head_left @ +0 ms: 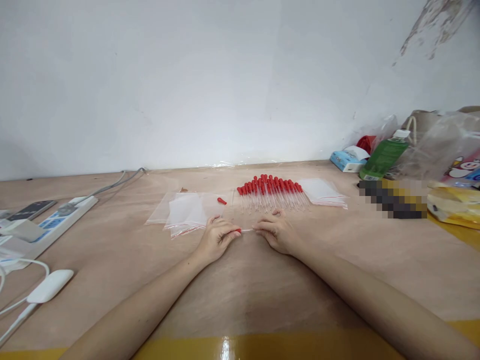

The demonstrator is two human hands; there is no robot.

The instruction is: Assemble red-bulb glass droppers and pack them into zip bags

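Between thumb and fingers, my left hand (216, 239) pinches a red rubber bulb (239, 230), mostly hidden by the fingertips. My right hand (276, 233) is closed on the clear thin dropper tube (247, 230) that spans the gap to the bulb. How far the tube sits inside the bulb I cannot tell. Beyond my hands lies a fanned pile of red-topped droppers (270, 186), tips toward me. A loose red bulb (222, 201) and a thin clear tube (233, 197) lie left of the pile.
Clear zip bags (185, 211) are stacked at left, with another bag stack (323, 191) right of the droppers. A power strip (63, 220), phone (32, 210) and white cabled device (50, 286) occupy the left. At right stand a tissue pack (347, 161) and green bottle (384, 156).
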